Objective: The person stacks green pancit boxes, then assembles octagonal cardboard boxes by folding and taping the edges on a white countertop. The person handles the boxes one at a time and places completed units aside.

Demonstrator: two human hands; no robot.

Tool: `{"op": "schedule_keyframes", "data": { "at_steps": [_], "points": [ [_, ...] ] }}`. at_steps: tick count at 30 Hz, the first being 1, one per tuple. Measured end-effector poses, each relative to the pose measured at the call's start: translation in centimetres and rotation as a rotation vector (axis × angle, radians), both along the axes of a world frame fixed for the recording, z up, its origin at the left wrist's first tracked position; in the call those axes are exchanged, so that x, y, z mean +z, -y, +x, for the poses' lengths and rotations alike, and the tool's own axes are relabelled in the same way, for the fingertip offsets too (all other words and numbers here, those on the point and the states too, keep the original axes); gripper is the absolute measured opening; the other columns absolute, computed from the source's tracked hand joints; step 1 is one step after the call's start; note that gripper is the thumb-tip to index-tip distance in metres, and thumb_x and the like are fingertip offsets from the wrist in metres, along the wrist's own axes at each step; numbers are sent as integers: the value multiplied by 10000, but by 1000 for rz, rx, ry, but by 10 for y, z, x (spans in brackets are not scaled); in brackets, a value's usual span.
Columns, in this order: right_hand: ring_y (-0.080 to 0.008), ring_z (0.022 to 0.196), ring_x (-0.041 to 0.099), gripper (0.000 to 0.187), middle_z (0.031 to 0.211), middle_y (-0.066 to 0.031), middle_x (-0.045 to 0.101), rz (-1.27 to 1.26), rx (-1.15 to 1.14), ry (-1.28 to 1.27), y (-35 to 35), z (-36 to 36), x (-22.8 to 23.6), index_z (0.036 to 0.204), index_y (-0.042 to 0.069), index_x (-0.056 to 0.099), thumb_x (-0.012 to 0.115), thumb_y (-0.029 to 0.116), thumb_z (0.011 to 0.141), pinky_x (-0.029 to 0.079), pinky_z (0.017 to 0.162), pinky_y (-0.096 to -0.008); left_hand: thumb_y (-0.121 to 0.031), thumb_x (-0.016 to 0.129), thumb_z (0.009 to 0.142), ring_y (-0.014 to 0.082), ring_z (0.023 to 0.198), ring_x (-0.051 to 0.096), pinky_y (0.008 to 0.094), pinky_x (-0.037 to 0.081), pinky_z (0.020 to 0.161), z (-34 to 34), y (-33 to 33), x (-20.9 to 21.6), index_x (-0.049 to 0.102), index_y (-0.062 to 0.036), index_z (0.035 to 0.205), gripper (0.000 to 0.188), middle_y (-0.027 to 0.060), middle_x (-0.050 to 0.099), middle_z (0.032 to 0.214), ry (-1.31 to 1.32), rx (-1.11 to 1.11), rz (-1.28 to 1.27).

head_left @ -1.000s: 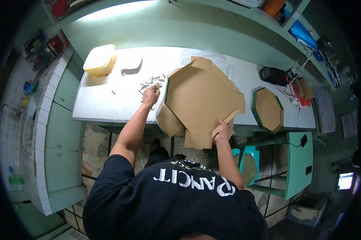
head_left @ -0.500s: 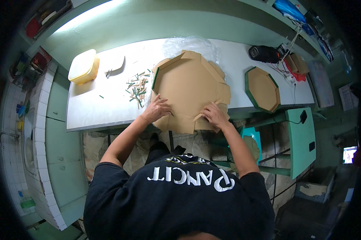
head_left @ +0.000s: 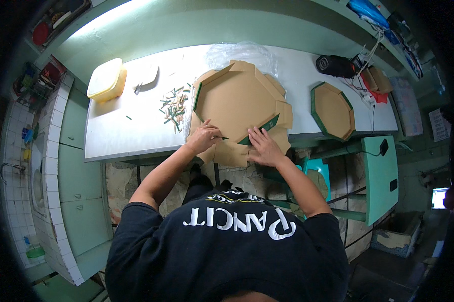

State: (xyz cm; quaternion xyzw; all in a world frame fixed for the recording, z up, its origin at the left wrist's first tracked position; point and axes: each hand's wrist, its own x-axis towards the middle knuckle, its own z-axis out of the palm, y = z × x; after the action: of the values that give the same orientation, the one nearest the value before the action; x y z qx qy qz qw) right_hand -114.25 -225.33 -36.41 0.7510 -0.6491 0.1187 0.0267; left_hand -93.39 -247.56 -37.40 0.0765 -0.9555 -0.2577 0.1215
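Note:
A large brown cardboard tray [head_left: 234,100] with many sides lies on the table in front of me, some edge flaps raised and others spread flat. My right hand [head_left: 265,147] rests on a near right flap [head_left: 267,124] of it, fingers extended; this flap is folded inward and shows its green outer face. At the near left edge, my left hand [head_left: 204,138] is closed in a pinch. A small dark tip sticks out past its fingers, too small to name. Another green flap stands up along the tray's left side.
Scattered small green and brown cardboard strips [head_left: 175,108] lie left of the tray. Farther left are a yellowish lidded tub [head_left: 107,80] and a white lid [head_left: 145,75]. A finished-looking green-edged octagonal tray [head_left: 332,111] sits right, near a black speaker [head_left: 334,66]. Crumpled clear plastic [head_left: 243,56] lies behind.
The near right flap has been folded inward, its green face now showing, and my right hand has moved onto it. My left hand has shifted slightly right, with a dark tip showing at its fingers.

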Motion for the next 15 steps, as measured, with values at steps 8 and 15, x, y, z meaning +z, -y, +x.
{"op": "schedule_keyframes", "data": {
  "at_steps": [8, 15],
  "points": [
    [-343, 1332, 359, 772, 1389, -187, 433, -66, -51, -52, -8, 10, 1, 1266, -75, 477, 590, 540, 814, 201, 1138, -511, -267, 629, 862, 300, 1309, 438, 560, 176, 1144, 18, 2, -4, 619, -92, 1132, 322, 98, 646, 1158, -161, -202, -66],
    [-315, 963, 571, 264, 957, -125, 611, -155, -331, 310, 28, 5, -3, 991, 43, 576, 583, 288, 891, 309, 1075, -468, -251, 576, 913, 299, 1196, 521, 533, 184, 1136, 3, 1, 2, 605, -74, 1142, 291, 90, 657, 1052, 65, 41, -32]
  ]
}}
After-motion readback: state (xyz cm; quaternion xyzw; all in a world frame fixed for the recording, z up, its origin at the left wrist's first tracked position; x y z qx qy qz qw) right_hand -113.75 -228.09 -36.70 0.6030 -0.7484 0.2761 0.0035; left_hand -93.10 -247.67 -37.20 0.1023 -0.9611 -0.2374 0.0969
